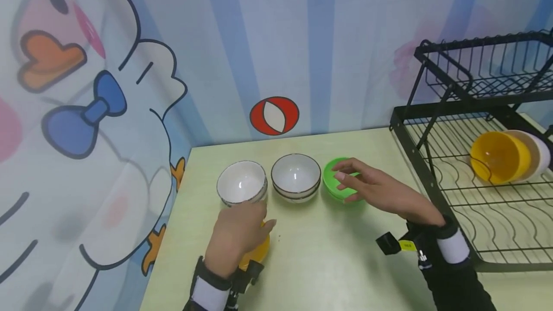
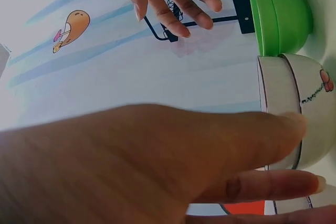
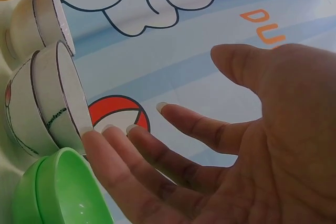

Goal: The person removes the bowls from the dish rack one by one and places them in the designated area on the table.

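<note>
My left hand (image 1: 239,229) hovers over a yellow bowl (image 1: 260,252), hiding most of it, just in front of the left stack of white bowls (image 1: 241,182). In the left wrist view its thumb and fingers are extended with nothing held. Beside that stack stands a second pair of nested white bowls (image 1: 295,174) with dark rims. Two nested green bowls (image 1: 331,184) sit to the right. Over them is my right hand (image 1: 378,190), its fingers spread and loosely bent, partly covering the green bowls in the head view; the palm (image 3: 273,166) holds nothing.
A black two-tier dish rack (image 1: 436,176) stands on the right side of the table (image 1: 311,263). On its lower tier, a yellow bowl (image 1: 497,160) and a white bowl (image 1: 537,155) rest on their sides. A cartoon-printed backdrop (image 1: 358,52) rises behind and at left.
</note>
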A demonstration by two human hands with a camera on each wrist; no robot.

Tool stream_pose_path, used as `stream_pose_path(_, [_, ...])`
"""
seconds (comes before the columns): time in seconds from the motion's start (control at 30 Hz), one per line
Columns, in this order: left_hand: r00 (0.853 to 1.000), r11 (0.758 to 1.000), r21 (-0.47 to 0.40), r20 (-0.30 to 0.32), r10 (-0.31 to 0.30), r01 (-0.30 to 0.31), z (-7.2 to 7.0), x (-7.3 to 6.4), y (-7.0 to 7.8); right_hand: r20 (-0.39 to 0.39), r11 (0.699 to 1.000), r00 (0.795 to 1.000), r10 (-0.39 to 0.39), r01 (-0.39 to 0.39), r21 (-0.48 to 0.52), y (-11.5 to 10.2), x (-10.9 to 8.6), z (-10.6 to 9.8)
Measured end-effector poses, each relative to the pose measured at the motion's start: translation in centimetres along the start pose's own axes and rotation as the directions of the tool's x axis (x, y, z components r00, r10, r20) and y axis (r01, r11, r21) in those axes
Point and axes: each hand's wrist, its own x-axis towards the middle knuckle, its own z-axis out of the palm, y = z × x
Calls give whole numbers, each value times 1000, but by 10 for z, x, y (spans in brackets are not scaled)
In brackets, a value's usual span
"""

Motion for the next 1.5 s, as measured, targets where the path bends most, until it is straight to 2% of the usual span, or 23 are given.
stream_pose_path(0.17, [999, 1000, -10, -28, 29, -29, 2, 1, 0, -4, 1000, 1000, -12, 12, -21, 3, -1, 1])
stream_pose_path(0.33, [996, 999, 8, -79, 32, -31, 2, 2, 1, -21, 999, 1000, -18, 17, -40, 3, 0, 2])
stream_pose_path(0.67, [989, 999, 2, -138, 46, -46, 3, 7, 3, -60, 994, 998, -9, 3, -111, 3, 0, 3])
stream_pose_path(0.8, [988, 999, 4, -145, 50, -50, 3, 7, 4, -67, 993, 998, -6, -2, -120, 4, 0, 3])
stream_pose_path(1.03, [982, 996, 6, -167, 93, -93, 5, 7, 6, -82, 987, 997, -7, -7, -161, 7, 0, 1])
stream_pose_path(1.5, [981, 992, 10, -149, 122, -122, 5, 10, 11, -109, 977, 993, -34, 10, -215, 10, -2, -5])
